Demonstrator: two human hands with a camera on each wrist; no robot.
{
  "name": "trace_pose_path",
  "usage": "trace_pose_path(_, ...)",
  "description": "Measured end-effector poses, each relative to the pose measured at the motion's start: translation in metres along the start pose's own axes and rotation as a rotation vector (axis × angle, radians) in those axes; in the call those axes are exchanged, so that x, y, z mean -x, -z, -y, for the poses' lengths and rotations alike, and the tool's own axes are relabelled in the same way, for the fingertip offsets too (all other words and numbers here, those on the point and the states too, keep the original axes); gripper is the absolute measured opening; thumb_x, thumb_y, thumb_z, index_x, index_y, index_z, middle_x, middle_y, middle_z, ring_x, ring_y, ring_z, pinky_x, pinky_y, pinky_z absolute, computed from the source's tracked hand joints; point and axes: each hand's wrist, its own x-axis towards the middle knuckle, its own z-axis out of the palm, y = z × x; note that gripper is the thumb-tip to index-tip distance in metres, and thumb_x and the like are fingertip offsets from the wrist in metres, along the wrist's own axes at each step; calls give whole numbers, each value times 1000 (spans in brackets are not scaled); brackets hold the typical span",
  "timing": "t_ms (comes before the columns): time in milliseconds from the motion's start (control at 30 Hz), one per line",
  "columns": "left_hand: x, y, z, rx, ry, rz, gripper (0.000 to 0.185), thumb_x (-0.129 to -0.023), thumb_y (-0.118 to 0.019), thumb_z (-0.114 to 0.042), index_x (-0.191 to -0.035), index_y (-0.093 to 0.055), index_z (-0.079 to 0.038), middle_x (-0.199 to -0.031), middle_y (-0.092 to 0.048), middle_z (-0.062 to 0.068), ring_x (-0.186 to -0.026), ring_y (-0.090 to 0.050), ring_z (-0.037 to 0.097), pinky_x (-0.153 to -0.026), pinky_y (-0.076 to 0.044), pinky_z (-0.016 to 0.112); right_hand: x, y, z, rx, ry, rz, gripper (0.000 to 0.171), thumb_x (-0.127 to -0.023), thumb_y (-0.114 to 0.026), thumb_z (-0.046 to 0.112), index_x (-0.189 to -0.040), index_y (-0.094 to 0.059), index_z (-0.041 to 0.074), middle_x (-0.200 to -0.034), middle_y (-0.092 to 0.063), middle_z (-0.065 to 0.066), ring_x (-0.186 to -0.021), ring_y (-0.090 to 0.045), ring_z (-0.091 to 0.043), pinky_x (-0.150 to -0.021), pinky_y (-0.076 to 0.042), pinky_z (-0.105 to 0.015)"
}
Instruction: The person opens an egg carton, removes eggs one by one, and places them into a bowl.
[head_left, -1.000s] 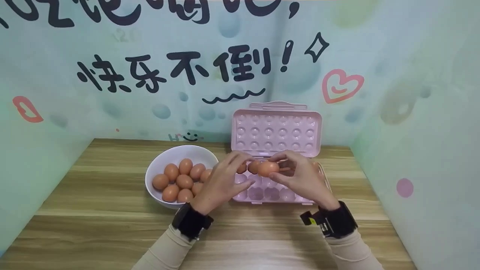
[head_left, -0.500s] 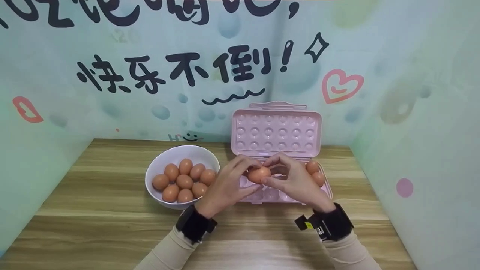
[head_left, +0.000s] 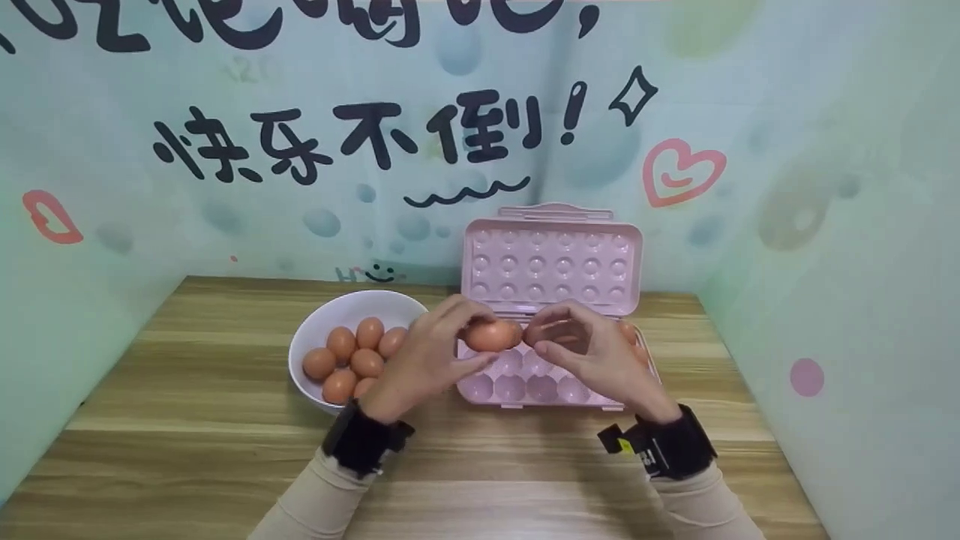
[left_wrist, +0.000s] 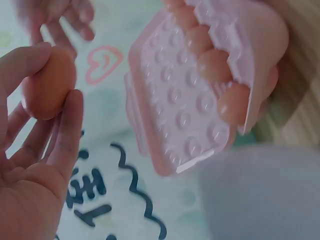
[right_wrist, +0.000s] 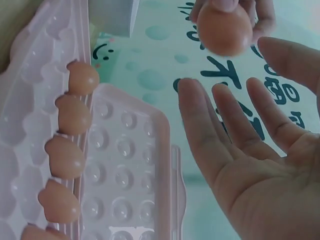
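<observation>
Left hand (head_left: 427, 360): grips a brown egg (head_left: 491, 335) between thumb and fingers, above the carton's left part.
Right hand (head_left: 592, 356): fingers spread and relaxed, empty, just beside the egg.
Egg carton (head_left: 525, 390): pink, lid (head_left: 551, 259) upright; back row partly filled, near pockets bare.
Bowl (head_left: 322, 322): white, left of the carton on the wooden surface (head_left: 187, 420), several eggs inside.
Progress: early; a few eggs seated, most pockets empty, bowl well stocked.

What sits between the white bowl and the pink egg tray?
In the head view, the left hand holding an egg sits between the white bowl and the pink egg tray.
</observation>
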Motion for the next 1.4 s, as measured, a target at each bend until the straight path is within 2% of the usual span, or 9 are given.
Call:
trace_pose_path(133, 4, 32, 11, -67, 99, 43, 39, -89, -87, -20, -122, -70, -11, -121, -68, 4, -109, -66, 21, -97, -57, 38, -1, 6, -1, 51, 2, -57, 32, -98, -78, 14, -127, -68, 7, -123, -73, -8, -111, -74, -25, -97, -61, -41)
trace_pose_path(267, 9, 62, 26, -78, 202, 94, 37, -87, -87, -15, -119, -69, -15, -120, -66, 1, -107, -64, 22, -94, -55, 41, -2, 12, -2, 53, -20, -90, 34, -96, -78, 5, -128, -67, 4, -127, -71, -11, -113, -73, -31, -97, -61, -40)
trace_pose_path(400, 17, 84, 43, -121, 235, 138, 37, -85, -88, -13, -117, -69, -12, -117, -67, 4, -104, -63, 25, -90, -54, 43, -2, 16, -3, 73, -16, -84, 35, -95, -77, 3, -128, -67, 3, -127, -69, -14, -113, -72, -37, -96, -61, -39)
trace_pose_path(500, 24, 97, 57, -174, 214, 189, 39, -84, -90, -11, -116, -68, -7, -115, -68, 10, -102, -63, 29, -88, -56, 45, -1, 17, -6, 108, 0, -74, 34, -95, -76, 1, -128, -67, 4, -126, -69, -13, -110, -73, -37, -94, -61, -37)
trace_pose_path(800, 53, 125, 84, -213, 307, 396, 28, -85, -87, -11, -106, -69, -9, -101, -71, 7, -93, -64, 26, -81, -54, 44, 1, 18, -10, 173, 34, -51, 33, -95, -77, 2, -126, -68, 4, -123, -71, -10, -110, -72, -33, -94, -61, -32)
trace_pose_path(900, 62, 132, 90, -219, 296, 436, 29, -82, -88, -10, -104, -69, -8, -100, -72, 7, -92, -64, 24, -79, -55, 43, 0, 18, -12, 176, 40, -38, 32, -95, -77, 3, -126, -68, 4, -123, -71, -10, -111, -71, -36, -95, -61, -32)
trace_pose_path(1033, 69, 135, 94, -223, 275, 446, 30, -80, -88, -8, -104, -70, -7, -100, -72, 6, -92, -64, 24, -79, -55, 44, 0, 19, -11, 197, 40, -43, 32, -95, -77, 3, -125, -70, 7, -122, -71, -7, -111, -70, -39, -94, -61, -33)
trace_pose_path(1233, 74, 126, 95, -229, 311, 422, 28, -84, -85, -6, -106, -69, -6, -100, -69, 7, -94, -62, 27, -82, -56, 47, 0, 19, -11, 235, 51, -34, 30, -95, -78, 6, -124, -71, 7, -122, -71, -6, -110, -70, -29, -93, -61, -34)
trace_pose_path(1400, 74, 116, 95, -245, 338, 398, 28, -86, -85, -8, -109, -69, -7, -99, -70, 7, -92, -61, 26, -81, -55, 45, -1, 18, -12, 245, 55, -27, 27, -95, -78, 6, -120, -73, 10, -120, -72, -3, -110, -68, -28, -93, -60, -36)
